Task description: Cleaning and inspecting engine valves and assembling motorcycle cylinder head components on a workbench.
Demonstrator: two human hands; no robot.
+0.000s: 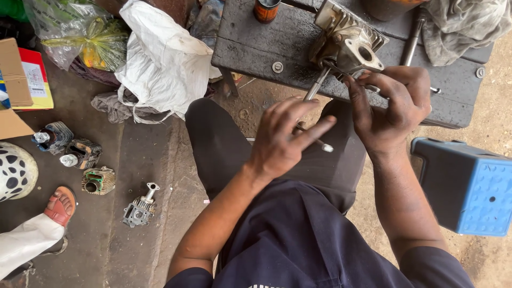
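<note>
Seen from above, a seated person in dark clothing works at a dark, worn wooden bench that crosses the top of the view. Just right of the knees stands a blue plastic stool on sandy ground. At upper left, a crumpled white plastic sack lies on the concrete floor, beside a clear bag of yellow-green contents.

On the bench's near edge sits a grey metal engine cylinder head, tilted, with a round port facing the person. The right hand is just below it, fingers curled, the thumb and forefinger pinched near a thin metal rod that slants down from the head; exactly what they grip cannot be told. The left hand hovers over the lap, fingers spread and loosely bent, touching the lower part of a slim, flat-ended metal pin.

Farther left on the floor lie four small engine parts, among them a finned grey casting. Another person's sandalled foot shows at the left edge.
</note>
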